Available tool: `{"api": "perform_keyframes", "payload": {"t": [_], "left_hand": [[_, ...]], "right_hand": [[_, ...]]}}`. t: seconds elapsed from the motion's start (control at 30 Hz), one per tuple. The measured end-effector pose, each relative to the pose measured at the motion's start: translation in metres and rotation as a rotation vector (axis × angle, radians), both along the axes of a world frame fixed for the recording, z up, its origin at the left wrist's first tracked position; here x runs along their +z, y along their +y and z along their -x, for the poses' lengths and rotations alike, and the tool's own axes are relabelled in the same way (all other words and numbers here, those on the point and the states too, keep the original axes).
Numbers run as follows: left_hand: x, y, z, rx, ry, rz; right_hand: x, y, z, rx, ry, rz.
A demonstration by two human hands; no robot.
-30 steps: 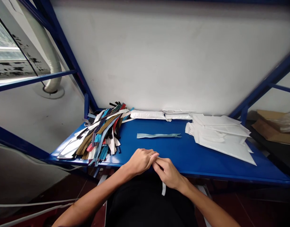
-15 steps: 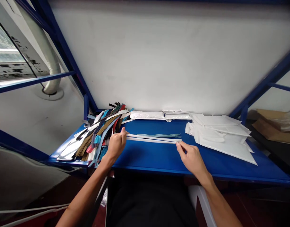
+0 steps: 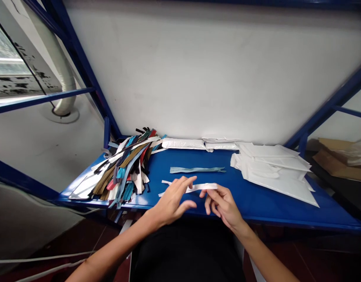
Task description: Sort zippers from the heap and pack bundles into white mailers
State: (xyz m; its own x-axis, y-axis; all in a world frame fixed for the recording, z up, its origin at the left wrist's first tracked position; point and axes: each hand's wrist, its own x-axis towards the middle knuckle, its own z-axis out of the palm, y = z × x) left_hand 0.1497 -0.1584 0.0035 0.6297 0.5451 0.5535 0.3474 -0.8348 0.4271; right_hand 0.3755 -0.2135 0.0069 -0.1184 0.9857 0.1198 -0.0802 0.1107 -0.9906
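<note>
A white zipper strip [image 3: 202, 187] lies crosswise near the front of the blue table, its right end pinched in my right hand [image 3: 223, 203]. My left hand [image 3: 176, 199] is over the strip's left part, thumb and fingers spread apart, and hides some of it; two loose ends stick out to its left. Behind both hands a light blue zipper [image 3: 196, 170] lies flat on the table. To the left is a heap of zippers in many colours [image 3: 124, 168].
White plastic bags [image 3: 274, 168] are piled on the table's right side. Wrapped white packets [image 3: 183, 143] lie along the back wall. A blue frame [image 3: 89, 74] surrounds the table [image 3: 183, 156]. An open cardboard box [image 3: 336, 160] stands at far right.
My left hand has let go of the strip's left end and moved right, opening. My right hand has come slightly nearer with its end. The white strip has moved off the blue zipper's front edge.
</note>
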Motion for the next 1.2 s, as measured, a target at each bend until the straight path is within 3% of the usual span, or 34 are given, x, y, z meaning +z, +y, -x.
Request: {"api": "perform_keyframes", "payload": {"t": [0.13,0.3,0.43,0.53,0.63,0.73,0.83,0.9,1.0,1.1,1.2], "left_hand": [[0.006,-0.013,-0.011,-0.032,0.089,0.014],[0.000,-0.003,-0.015,0.052,0.196,-0.205],[0.006,0.005,-0.008,0.152,0.089,-0.245],[0.021,0.014,0.011,0.280,-0.076,-0.119],[0.032,0.029,0.036,0.471,-0.221,0.107],[0.032,0.048,0.052,0.606,-0.317,0.295],[0.023,0.067,0.055,0.642,-0.317,0.390],[0.020,0.080,0.059,0.600,-0.235,0.374],[0.020,0.102,0.081,0.588,-0.117,0.134],[0.020,0.124,0.123,0.826,-0.043,-0.077],[0.016,0.137,0.161,1.040,0.148,0.055]], "right_hand": [[-0.001,-0.006,0.014,0.112,-0.231,-0.199],[-0.003,-0.009,0.025,0.015,-0.344,-0.344],[0.005,0.001,0.018,-0.110,-0.448,-0.453],[0.009,0.014,-0.002,-0.224,-0.551,-0.433],[0.007,0.024,-0.025,-0.346,-0.665,-0.398],[0.004,0.029,-0.043,-0.447,-0.763,-0.383],[0.001,0.032,-0.054,-0.508,-0.831,-0.369],[-0.002,0.034,-0.061,-0.521,-0.898,-0.335],[-0.011,0.038,-0.074,-0.551,-0.996,-0.235],[-0.020,0.040,-0.083,-0.616,-1.056,-0.156],[-0.024,0.038,-0.081,-0.637,-1.113,-0.142]]}}
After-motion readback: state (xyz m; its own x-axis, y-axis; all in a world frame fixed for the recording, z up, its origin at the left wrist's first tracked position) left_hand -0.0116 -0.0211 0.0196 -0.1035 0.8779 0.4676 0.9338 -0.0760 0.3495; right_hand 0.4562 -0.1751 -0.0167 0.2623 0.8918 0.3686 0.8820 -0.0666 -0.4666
